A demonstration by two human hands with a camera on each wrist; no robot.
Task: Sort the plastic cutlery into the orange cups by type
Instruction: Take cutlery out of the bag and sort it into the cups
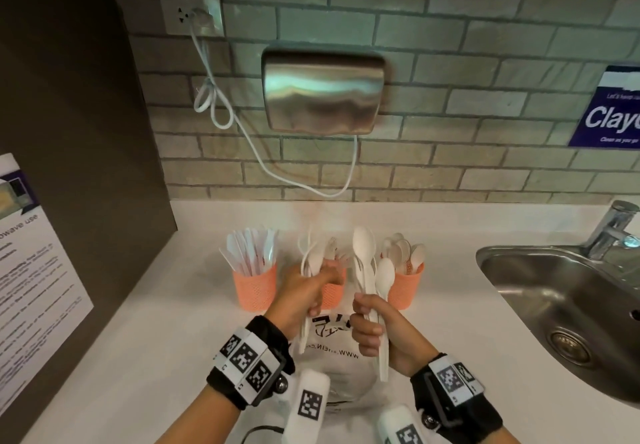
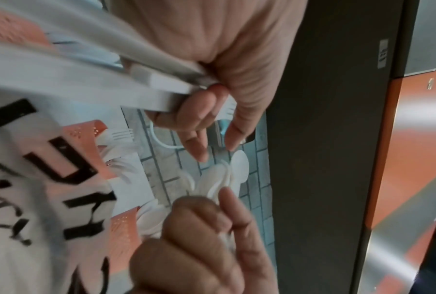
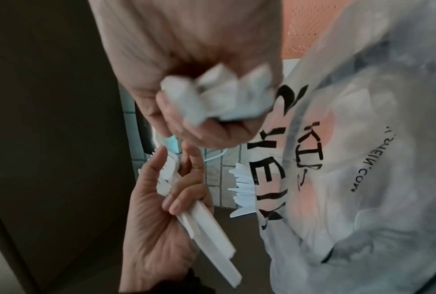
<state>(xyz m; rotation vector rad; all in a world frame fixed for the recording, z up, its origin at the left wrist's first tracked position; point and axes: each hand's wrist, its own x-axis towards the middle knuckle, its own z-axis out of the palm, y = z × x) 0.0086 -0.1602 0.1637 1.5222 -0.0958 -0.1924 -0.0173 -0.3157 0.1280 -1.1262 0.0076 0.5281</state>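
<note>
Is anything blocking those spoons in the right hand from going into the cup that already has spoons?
Nothing visible does. The right hand holds its spoons upright just left of the spoon cup, whose open top is already crowded.

Black wrist straps (image 1: 249,367), white bands with square black-and-white marker tags (image 1: 453,379), small metal studs, bare forearms

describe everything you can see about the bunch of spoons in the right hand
The bunch of spoons is white, matte, plastic-looking, with oval bowls and long flat handles. The right hand grips them in a fist around mid-handle, upright, bowls up at uneven heights, handle ends poking out below. They are held above the counter, in front of the right orange cup, over a printed plastic bag.
</note>
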